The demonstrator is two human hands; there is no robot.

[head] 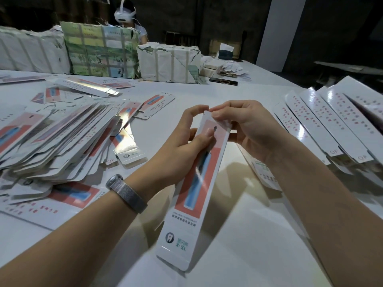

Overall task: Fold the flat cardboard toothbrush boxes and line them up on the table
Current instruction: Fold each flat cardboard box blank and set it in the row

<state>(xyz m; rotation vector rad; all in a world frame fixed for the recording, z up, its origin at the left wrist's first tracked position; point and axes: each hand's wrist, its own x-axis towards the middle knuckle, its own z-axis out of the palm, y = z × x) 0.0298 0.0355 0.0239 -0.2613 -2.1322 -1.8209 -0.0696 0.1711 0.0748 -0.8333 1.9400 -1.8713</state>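
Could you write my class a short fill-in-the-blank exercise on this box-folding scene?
1. Both hands hold one long white-and-red cardboard toothbrush box at its ____ end.
2. The metal mesh watch sits on the ____ wrist.
3. The loose pile of flat boxes lies on the person's ____ side.
4. The folded white boxes lie lined up to the ____.

Missing words: far; left; left; right

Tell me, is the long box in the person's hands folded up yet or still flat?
Partly folded: the box shows a raised side wall, and both hands, left and right, pinch its far-end flap.
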